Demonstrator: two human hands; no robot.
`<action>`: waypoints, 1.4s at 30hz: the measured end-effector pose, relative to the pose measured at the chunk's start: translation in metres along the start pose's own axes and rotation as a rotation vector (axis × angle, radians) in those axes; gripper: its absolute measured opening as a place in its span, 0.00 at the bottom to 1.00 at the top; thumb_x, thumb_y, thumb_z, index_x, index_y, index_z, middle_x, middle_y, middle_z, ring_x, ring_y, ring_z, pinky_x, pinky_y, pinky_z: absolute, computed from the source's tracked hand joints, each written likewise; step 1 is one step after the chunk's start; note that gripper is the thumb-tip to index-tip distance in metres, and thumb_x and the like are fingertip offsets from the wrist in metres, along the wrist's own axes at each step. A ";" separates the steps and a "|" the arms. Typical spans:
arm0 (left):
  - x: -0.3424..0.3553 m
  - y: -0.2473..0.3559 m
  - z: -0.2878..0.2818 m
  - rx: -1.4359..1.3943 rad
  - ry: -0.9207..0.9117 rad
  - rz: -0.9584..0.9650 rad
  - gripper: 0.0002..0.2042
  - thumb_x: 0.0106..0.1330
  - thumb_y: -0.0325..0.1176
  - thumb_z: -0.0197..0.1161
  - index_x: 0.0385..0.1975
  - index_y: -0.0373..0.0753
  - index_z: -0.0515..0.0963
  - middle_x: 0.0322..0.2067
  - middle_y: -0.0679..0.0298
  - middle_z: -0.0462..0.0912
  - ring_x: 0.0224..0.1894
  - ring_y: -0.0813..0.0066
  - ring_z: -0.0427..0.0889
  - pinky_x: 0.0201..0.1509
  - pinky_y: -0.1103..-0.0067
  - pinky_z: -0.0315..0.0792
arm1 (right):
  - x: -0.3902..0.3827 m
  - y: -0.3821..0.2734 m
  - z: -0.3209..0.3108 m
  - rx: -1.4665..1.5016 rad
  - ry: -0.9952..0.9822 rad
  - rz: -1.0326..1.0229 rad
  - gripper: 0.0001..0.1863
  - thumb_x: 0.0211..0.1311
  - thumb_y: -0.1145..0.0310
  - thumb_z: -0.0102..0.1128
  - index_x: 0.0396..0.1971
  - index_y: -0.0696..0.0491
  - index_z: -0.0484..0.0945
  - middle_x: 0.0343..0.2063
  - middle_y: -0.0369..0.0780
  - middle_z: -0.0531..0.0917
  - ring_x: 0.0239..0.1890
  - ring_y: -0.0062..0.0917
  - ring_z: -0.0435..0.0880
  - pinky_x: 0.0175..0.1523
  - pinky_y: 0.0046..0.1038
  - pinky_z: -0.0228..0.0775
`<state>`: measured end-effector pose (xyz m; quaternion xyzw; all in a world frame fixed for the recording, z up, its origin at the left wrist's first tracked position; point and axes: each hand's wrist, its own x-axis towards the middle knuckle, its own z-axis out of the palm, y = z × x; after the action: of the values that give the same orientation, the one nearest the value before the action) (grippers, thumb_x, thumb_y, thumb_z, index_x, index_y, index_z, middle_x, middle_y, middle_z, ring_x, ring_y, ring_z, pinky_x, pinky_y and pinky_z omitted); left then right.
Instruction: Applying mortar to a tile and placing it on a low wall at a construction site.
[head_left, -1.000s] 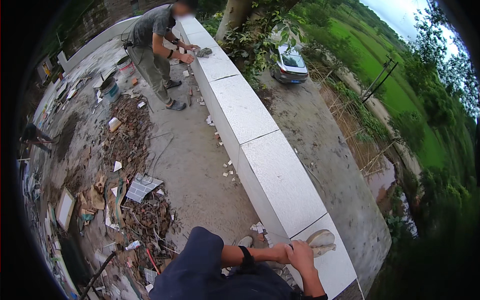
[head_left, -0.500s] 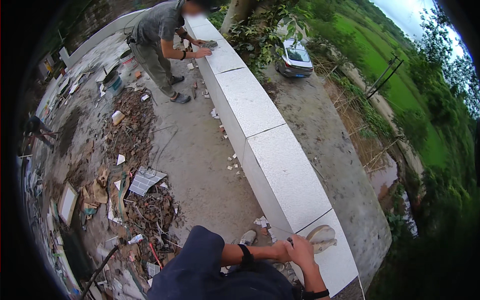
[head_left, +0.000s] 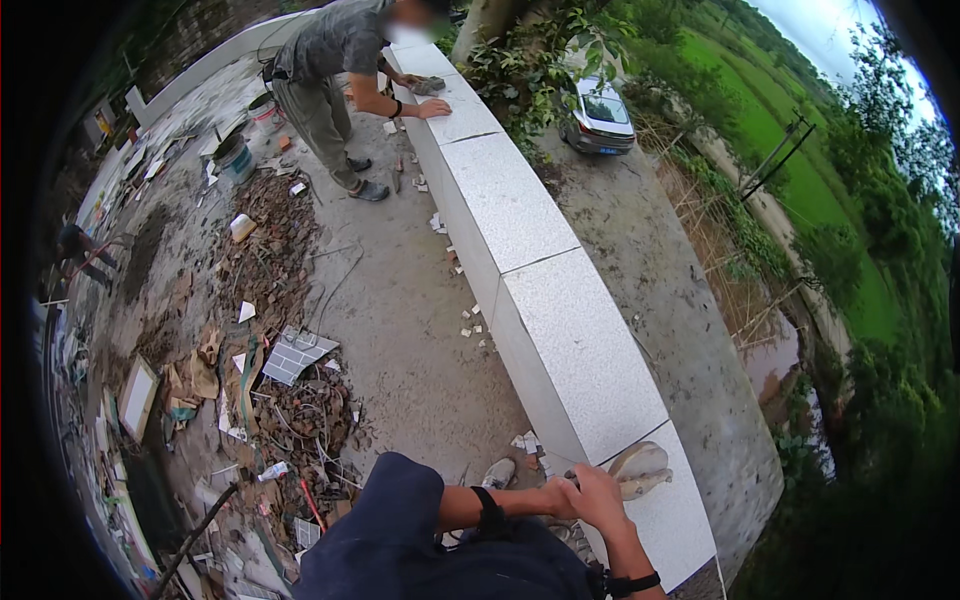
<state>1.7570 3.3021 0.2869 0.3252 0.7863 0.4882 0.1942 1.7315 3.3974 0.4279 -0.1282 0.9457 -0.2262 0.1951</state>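
My right hand (head_left: 598, 494) and my left hand (head_left: 562, 497) meet at the inner edge of the wall's pale top slab (head_left: 672, 515). Fingers of both hands are curled closed. A small dark end of something juts out between them, but its kind is hidden. Just beyond my right knuckles, a beige, rounded, pad-like thing (head_left: 640, 462) rests on or just over the slab, and I cannot make out whether it joins what I hold. Dark bands circle both wrists.
The tiled wall (head_left: 545, 235) runs away up the view. Farther along, a person (head_left: 335, 85) leans over it, a grey cloth-like thing (head_left: 428, 86) under one hand. Left lie rubble (head_left: 290, 410), a broken tile panel (head_left: 297, 356) and a bucket (head_left: 233, 160). A car (head_left: 600, 118) stands beyond the wall.
The view has shifted slightly, so the wall sits a little farther right. My hands remain together, with the beige thing slightly left along the slab. The other person's hands moved a little.
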 end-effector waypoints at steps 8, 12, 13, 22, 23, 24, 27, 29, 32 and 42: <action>0.006 0.017 -0.012 -0.081 0.029 0.060 0.14 0.59 0.40 0.57 0.42 0.41 0.77 0.42 0.51 0.81 0.46 0.52 0.78 0.49 0.63 0.73 | 0.001 0.002 -0.005 0.027 0.005 0.005 0.18 0.60 0.56 0.60 0.31 0.58 0.75 0.31 0.52 0.81 0.39 0.49 0.79 0.43 0.46 0.69; 0.015 0.014 -0.007 -0.004 -0.068 0.054 0.14 0.59 0.38 0.57 0.41 0.40 0.77 0.42 0.51 0.81 0.45 0.51 0.78 0.49 0.62 0.73 | -0.001 0.015 -0.003 0.049 0.052 0.062 0.18 0.60 0.56 0.60 0.33 0.58 0.76 0.32 0.52 0.81 0.39 0.49 0.79 0.44 0.45 0.70; 0.015 0.013 -0.005 0.003 -0.072 0.058 0.14 0.59 0.39 0.57 0.41 0.40 0.77 0.42 0.51 0.80 0.45 0.50 0.78 0.49 0.63 0.73 | -0.002 0.016 -0.003 0.034 0.024 0.062 0.18 0.60 0.56 0.60 0.34 0.58 0.76 0.32 0.52 0.81 0.40 0.49 0.79 0.44 0.45 0.70; 0.012 0.001 0.017 0.030 -0.137 0.033 0.16 0.57 0.42 0.60 0.42 0.41 0.76 0.44 0.53 0.80 0.47 0.52 0.78 0.49 0.63 0.73 | -0.014 0.017 -0.003 0.047 0.024 0.060 0.18 0.59 0.57 0.60 0.36 0.58 0.76 0.32 0.52 0.81 0.40 0.50 0.78 0.45 0.45 0.69; 0.008 -0.002 0.022 -0.044 -0.019 0.083 0.17 0.56 0.42 0.61 0.43 0.41 0.76 0.45 0.53 0.80 0.47 0.52 0.78 0.49 0.62 0.74 | -0.018 0.011 -0.006 0.042 0.016 0.053 0.17 0.59 0.58 0.60 0.36 0.59 0.76 0.32 0.52 0.81 0.39 0.50 0.78 0.45 0.44 0.69; 0.007 -0.007 0.029 -0.046 -0.026 0.079 0.17 0.56 0.42 0.61 0.43 0.41 0.76 0.45 0.53 0.80 0.47 0.52 0.78 0.49 0.62 0.74 | -0.024 0.010 -0.006 0.048 0.014 0.056 0.17 0.59 0.58 0.60 0.36 0.59 0.76 0.32 0.52 0.81 0.39 0.50 0.78 0.45 0.44 0.69; 0.019 -0.004 0.032 -0.008 -0.034 0.115 0.18 0.54 0.40 0.62 0.43 0.41 0.76 0.41 0.52 0.81 0.45 0.50 0.80 0.47 0.61 0.75 | -0.038 0.020 -0.009 0.223 0.166 0.032 0.15 0.59 0.60 0.61 0.36 0.58 0.76 0.32 0.52 0.81 0.37 0.50 0.79 0.42 0.44 0.70; 0.030 0.048 -0.012 0.194 -0.433 -0.294 0.19 0.52 0.40 0.62 0.44 0.40 0.76 0.38 0.51 0.83 0.42 0.49 0.82 0.45 0.60 0.75 | -0.062 0.045 -0.008 0.350 0.425 0.179 0.12 0.60 0.63 0.60 0.34 0.58 0.77 0.27 0.50 0.80 0.31 0.41 0.81 0.37 0.38 0.71; 0.028 0.054 -0.006 0.172 -0.356 -0.255 0.20 0.53 0.42 0.64 0.42 0.38 0.74 0.31 0.48 0.82 0.36 0.46 0.82 0.41 0.58 0.75 | -0.114 0.090 -0.002 0.563 0.396 0.502 0.15 0.66 0.61 0.56 0.29 0.60 0.78 0.24 0.46 0.80 0.29 0.30 0.81 0.35 0.33 0.70; 0.047 0.138 0.091 0.043 -0.266 -0.098 0.22 0.57 0.42 0.61 0.47 0.36 0.68 0.29 0.48 0.81 0.34 0.44 0.82 0.39 0.57 0.74 | -0.183 0.159 0.035 1.547 0.815 0.584 0.21 0.70 0.60 0.53 0.54 0.58 0.63 0.39 0.44 0.77 0.42 0.29 0.79 0.48 0.31 0.73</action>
<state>1.8241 3.4366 0.3702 0.3521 0.7790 0.4137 0.3132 1.8851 3.5826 0.3803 0.3714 0.5215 -0.7648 -0.0722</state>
